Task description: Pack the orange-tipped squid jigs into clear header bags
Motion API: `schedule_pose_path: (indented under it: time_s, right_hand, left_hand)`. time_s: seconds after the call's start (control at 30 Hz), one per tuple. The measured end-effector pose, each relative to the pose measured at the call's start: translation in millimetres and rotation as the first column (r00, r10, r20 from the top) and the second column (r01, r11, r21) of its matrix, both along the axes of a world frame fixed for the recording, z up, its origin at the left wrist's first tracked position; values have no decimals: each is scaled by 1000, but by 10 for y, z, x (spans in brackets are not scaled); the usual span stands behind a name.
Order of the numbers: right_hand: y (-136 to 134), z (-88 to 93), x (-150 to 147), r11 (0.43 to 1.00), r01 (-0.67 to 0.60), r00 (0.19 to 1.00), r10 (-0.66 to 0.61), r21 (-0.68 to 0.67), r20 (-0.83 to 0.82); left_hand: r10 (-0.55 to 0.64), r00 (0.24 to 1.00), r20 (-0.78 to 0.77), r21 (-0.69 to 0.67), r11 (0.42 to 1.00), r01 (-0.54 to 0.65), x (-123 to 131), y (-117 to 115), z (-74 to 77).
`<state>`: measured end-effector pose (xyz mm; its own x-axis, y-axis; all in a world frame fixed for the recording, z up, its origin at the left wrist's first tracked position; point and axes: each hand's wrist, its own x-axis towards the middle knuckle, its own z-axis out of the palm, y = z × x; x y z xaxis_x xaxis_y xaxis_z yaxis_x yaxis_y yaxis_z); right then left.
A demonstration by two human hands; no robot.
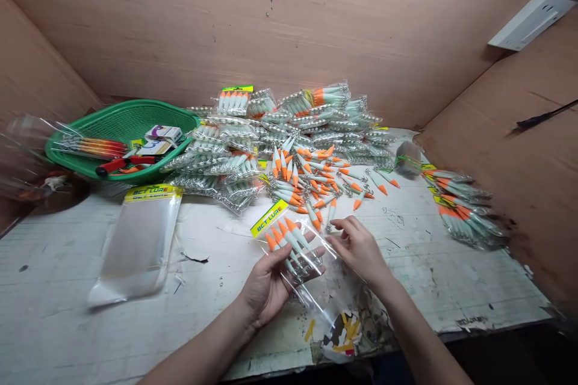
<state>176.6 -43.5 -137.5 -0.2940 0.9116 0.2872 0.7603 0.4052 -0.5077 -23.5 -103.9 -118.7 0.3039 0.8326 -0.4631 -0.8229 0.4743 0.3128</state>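
Note:
My left hand is closed around a clear plastic bag with a yellow "BCT LURE" header. Inside it, several orange and pale-green squid lures lie side by side. My right hand is just right of the bag, its thumb and forefinger curled together by the bag's edge. A loose lure lies right at those fingertips; whether they grip it, the bag or nothing is unclear. Behind both hands spreads a pile of loose lures.
Packed lure bags are heaped at the back, with more packs at the right. A stack of unfilled header bags lies left, below a green basket holding lures, boxes and a red-handled tool. A small clear box stands right of the pile.

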Motion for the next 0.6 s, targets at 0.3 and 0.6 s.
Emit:
schedule_pose_path:
  time_s: [0.3, 0.6]
  right_hand:
    - [20, -217, 197, 1000, -22, 1000, 22, 1, 14]
    - [47, -97, 367, 971, -205, 978, 208, -122, 9]
  left_hand:
    - [-6, 994, -108, -76, 997, -2, 54, 5, 41]
    - [-16, 993, -116, -40, 999, 12, 45, 5, -10]
